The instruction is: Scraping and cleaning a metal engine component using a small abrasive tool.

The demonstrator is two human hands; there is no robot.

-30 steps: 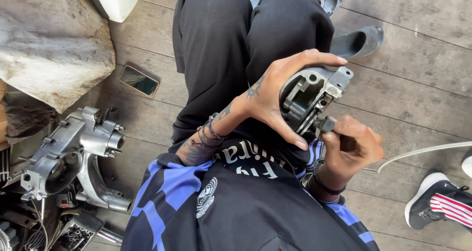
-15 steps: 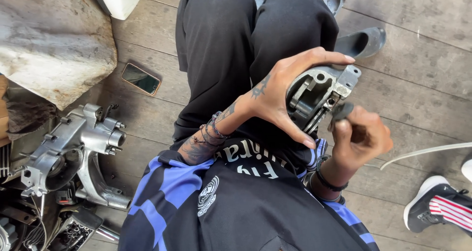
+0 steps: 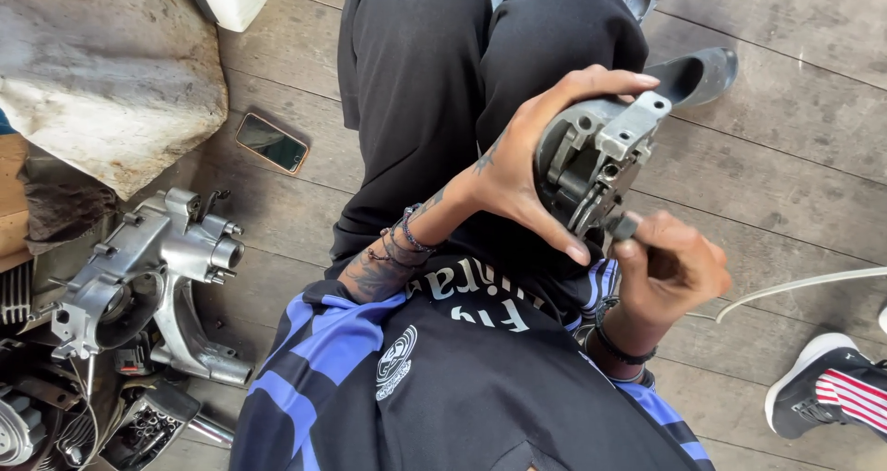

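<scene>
I sit on a wooden floor with my legs in black trousers stretched ahead. My left hand (image 3: 527,171) wraps around a grey cast-metal engine part (image 3: 596,162), held over my lap with its open side toward me. My right hand (image 3: 670,272) is closed around a small dark tool (image 3: 626,225) whose tip meets the lower edge of the part. The tool's handle is hidden inside my fist.
A silver engine casing (image 3: 152,277) lies on the floor at the left among wires and parts. A phone (image 3: 271,142) rests on the boards. A grey tarp (image 3: 102,74) covers the upper left. Someone's sneaker (image 3: 832,392) shows at the right edge, and a black sandal (image 3: 693,74) lies beyond my knee.
My right hand shifted slightly while working at the part's lower edge, and my left hand tilted the metal part a little. The things on the floor stayed put.
</scene>
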